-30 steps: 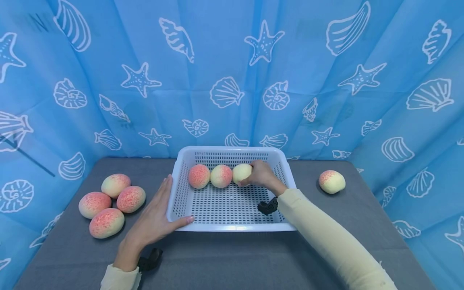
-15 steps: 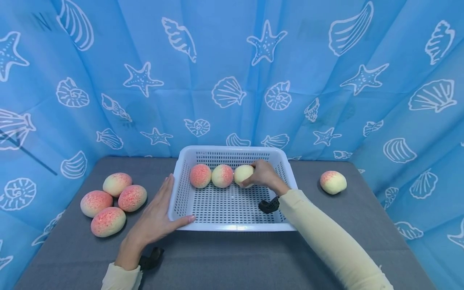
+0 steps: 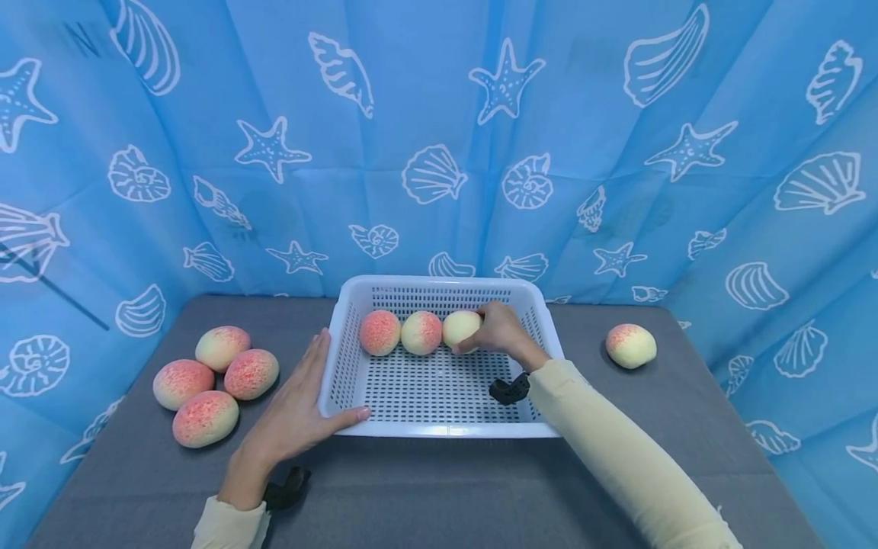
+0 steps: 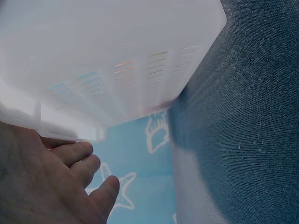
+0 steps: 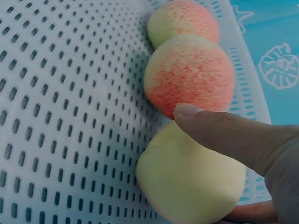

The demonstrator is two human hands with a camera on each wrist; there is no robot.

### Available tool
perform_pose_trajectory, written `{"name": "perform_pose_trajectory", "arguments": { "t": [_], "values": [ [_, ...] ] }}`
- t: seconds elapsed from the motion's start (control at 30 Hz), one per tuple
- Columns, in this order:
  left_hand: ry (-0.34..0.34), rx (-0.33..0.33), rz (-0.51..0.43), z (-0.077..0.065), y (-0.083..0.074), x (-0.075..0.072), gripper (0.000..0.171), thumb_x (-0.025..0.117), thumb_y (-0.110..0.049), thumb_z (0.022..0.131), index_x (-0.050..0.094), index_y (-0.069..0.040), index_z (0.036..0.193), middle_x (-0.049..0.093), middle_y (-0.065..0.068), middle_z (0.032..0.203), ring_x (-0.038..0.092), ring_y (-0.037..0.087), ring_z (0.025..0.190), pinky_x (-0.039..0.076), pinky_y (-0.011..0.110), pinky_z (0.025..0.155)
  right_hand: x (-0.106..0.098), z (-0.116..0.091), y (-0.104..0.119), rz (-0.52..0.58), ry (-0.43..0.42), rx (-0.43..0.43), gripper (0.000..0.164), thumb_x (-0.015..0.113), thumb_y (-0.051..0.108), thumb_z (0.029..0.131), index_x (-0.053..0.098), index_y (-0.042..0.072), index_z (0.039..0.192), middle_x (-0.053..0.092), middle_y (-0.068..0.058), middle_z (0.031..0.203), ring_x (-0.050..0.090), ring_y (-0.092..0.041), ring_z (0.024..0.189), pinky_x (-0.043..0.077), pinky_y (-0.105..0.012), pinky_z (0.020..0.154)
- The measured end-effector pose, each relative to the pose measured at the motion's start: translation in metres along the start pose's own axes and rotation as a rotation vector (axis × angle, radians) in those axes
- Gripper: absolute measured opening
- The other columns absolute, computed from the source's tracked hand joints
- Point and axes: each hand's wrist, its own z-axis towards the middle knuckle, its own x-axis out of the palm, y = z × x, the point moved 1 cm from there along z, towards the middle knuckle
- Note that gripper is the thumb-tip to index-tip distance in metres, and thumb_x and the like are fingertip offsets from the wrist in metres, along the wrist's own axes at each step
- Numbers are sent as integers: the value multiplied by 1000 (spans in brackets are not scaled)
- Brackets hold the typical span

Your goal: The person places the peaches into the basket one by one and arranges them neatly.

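A: Where is the pale peach (image 3: 459,329)?
B: Inside the basket (image 3: 480,431), at the right hand (image 3: 502,333) — thumb and fingers pinch it.
A: And the left hand (image 3: 291,418)?
B: It is spread, without a peach, against the basket's side. The row goes leftward from the right hand — pale peach, middle peach (image 3: 421,333), end peach (image 3: 379,333).
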Motion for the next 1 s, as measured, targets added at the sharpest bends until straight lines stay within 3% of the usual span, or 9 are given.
{"name": "perform_pose_trajectory", "arguments": {
  "t": [0.2, 0.3, 0.43, 0.53, 0.6, 0.8, 1.0],
  "values": [
    [-6, 12, -6, 0, 0, 0, 127, 76, -66, 80, -9, -21, 163, -4, 6, 170, 0, 34, 155, 17, 69, 115, -9, -2, 2, 1, 7, 12, 50, 96, 24, 67, 70, -3, 100, 69, -15, 97, 59, -25, 82, 50, -36, 72],
    [-7, 14, -6, 1, -1, 0, 127, 76, -67, 79, -8, -21, 163, -3, 7, 170, 1, 34, 155, 17, 68, 115, -18, -6, 4, 46, -2, 9, 53, 95, 26, 69, 68, -5, 102, 67, -22, 112, 63, -32, 97, 54, -42, 83],
    [-7, 11, -16, 1, -1, 0, 127, 76, -66, 79, -8, -21, 163, -2, 7, 170, 0, 34, 155, 16, 69, 115, -35, -13, 5, 160, -13, 10, 81, 94, 28, 72, 57, -11, 133, 55, -28, 140, 54, -40, 129, 48, -49, 103],
    [-8, 15, -14, 0, 0, 0, 127, 76, -66, 80, -8, -21, 163, -2, 7, 170, 0, 34, 155, 17, 69, 115, -51, -19, 3, 244, -29, -7, 97, 92, 27, 75, 41, -10, 149, 49, -26, 148, 47, -40, 137, 44, -48, 108],
    [-9, 16, -10, 0, 0, 1, 126, 76, -66, 80, -9, -21, 163, -2, 7, 170, 1, 34, 155, 17, 69, 115, -62, -25, 1, 286, -53, -33, 97, 91, 27, 77, 39, -9, 151, 46, -26, 150, 45, -40, 139, 43, -47, 109],
    [-9, 14, -12, 0, 1, 1, 127, 76, -66, 80, -9, -23, 163, -2, 7, 170, 0, 35, 155, 17, 70, 114, -99, -47, -21, 334, -155, -125, 95, 87, 27, 82, 35, -7, 154, 43, -26, 153, 42, -41, 141, 40, -48, 111],
    [-9, 16, -15, 1, 0, 2, 127, 76, -65, 80, -9, -23, 163, -3, 7, 170, 0, 35, 155, 16, 70, 115, -129, -63, -64, 350, -281, -111, 93, 84, 30, 86, 32, -3, 156, 40, -25, 155, 41, -41, 142, 42, -47, 110]
  ]
}}
